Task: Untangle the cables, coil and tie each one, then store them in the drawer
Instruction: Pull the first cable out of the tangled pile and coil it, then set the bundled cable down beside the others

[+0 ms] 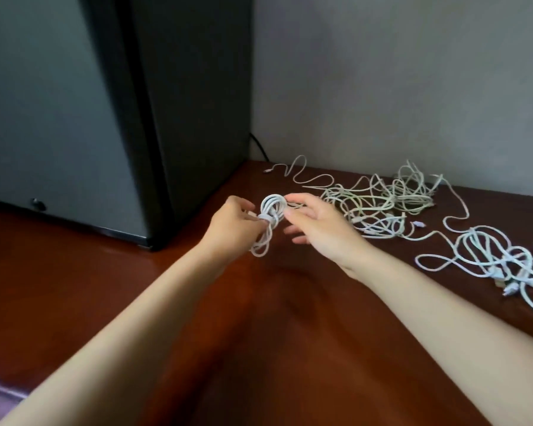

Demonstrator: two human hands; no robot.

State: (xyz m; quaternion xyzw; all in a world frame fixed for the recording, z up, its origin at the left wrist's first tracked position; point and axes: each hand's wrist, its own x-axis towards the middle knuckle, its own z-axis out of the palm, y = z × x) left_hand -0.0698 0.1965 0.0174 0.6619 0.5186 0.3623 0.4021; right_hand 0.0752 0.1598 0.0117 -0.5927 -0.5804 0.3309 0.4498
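Coiled cable: white, thin, soft, and judged very light. The loops sag below the wrap, so it probably springs open if released. It is held in the air just right of the dark cabinet, off the front of its corner.

Left hand: fingers pinched on the coil's wrapped waist. This looks like the best hold, since it traps all the turns.

Right hand: fingers loose and spread, tips just beside the top loop. Cannot tell whether they touch.

Loose tangle: farther right of the cabinet, by the wall. A second heap lies farther right again. Plugs are likely to snag, so feed the ends out rather than pull.

Surface: dark red-brown, glossy, probably slippery for the cable. A black cord runs down behind the cabinet's right edge. No drawer in view.
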